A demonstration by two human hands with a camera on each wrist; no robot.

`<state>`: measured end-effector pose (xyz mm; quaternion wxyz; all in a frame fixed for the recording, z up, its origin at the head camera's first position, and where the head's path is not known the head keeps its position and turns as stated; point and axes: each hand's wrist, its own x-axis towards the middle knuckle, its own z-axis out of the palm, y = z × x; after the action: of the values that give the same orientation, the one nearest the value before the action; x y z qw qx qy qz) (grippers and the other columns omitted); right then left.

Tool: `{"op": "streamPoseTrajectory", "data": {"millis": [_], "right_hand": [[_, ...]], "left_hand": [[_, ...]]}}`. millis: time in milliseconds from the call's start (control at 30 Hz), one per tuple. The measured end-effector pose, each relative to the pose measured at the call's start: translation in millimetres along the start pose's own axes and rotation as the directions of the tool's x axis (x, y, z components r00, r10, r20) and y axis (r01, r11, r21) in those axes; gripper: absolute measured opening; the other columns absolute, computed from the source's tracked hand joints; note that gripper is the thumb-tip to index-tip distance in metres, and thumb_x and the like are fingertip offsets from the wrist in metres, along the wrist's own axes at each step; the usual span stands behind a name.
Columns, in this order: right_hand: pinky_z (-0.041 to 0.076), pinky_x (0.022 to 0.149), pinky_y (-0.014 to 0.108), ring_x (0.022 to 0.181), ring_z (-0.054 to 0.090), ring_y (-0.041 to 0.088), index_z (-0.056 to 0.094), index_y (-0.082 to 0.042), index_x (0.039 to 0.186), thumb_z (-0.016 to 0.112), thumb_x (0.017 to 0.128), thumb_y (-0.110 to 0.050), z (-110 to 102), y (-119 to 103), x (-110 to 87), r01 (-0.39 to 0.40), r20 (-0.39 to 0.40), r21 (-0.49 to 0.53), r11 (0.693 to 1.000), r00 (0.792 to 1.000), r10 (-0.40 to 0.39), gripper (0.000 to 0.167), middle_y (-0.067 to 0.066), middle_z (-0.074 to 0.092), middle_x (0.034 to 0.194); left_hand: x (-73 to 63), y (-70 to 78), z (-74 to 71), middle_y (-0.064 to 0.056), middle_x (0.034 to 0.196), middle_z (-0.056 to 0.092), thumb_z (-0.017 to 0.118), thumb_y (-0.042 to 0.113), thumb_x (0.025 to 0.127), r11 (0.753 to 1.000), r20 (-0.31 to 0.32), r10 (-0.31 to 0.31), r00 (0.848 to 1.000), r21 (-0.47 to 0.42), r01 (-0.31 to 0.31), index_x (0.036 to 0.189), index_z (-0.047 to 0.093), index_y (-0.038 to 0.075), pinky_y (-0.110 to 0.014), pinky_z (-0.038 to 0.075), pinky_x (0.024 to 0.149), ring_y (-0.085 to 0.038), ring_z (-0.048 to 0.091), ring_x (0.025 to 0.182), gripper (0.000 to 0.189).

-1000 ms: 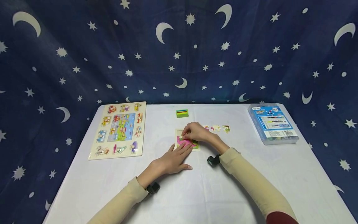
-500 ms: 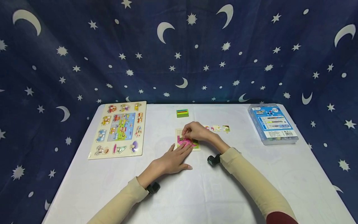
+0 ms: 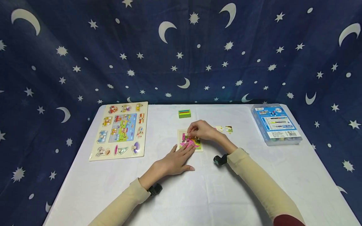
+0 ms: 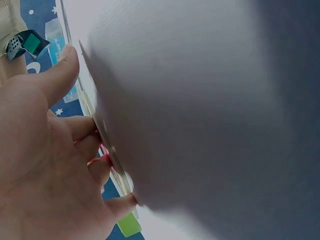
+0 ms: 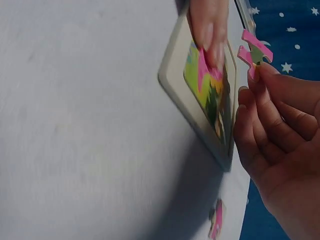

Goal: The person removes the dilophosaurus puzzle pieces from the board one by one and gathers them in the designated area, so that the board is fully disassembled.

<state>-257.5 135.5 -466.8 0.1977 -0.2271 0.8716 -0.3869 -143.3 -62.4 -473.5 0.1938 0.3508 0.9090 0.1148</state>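
My right hand pinches a pink and green jigsaw piece between thumb and fingertips, held above a small framed jigsaw puzzle. The right wrist view shows this piece clear of the frame, tilted. The left hand lies with straight fingers across the near left part of the puzzle, its fingertips on pink pieces. From the left wrist view, this hand has its fingers at the board's edge and its thumb apart. Fingers hide part of the picture.
Loose jigsaw pieces lie right of the puzzle. A small green box stands behind it. At the left is a large wooden vehicle peg puzzle; a clear plastic box with a blue label is at the back right.
The right hand has risen slightly and moved right, away from the puzzle, with the pink and green jigsaw piece now lifted in its fingers. The left hand has stayed in place.
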Motion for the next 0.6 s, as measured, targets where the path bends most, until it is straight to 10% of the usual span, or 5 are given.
{"op": "streamPoseTrajectory", "data": {"millis": [600], "right_hand": [[0.048,0.059,0.026,0.068,0.059,0.017,0.074,-0.002,0.099,0.072,0.093,-0.010,-31,35,-40.3,-0.087,-0.061,0.012,0.996,0.994,0.087,0.010,0.005,0.072,0.084]], "left_hand": [[-1.8,-1.6,-2.0,-0.005,0.173,0.015,0.061,0.056,0.098,1.000,0.008,0.018,1.000,-0.018,-0.018,0.166,0.019,0.011,-0.063,0.014,0.126,-0.027,0.010,0.161,0.091]]}}
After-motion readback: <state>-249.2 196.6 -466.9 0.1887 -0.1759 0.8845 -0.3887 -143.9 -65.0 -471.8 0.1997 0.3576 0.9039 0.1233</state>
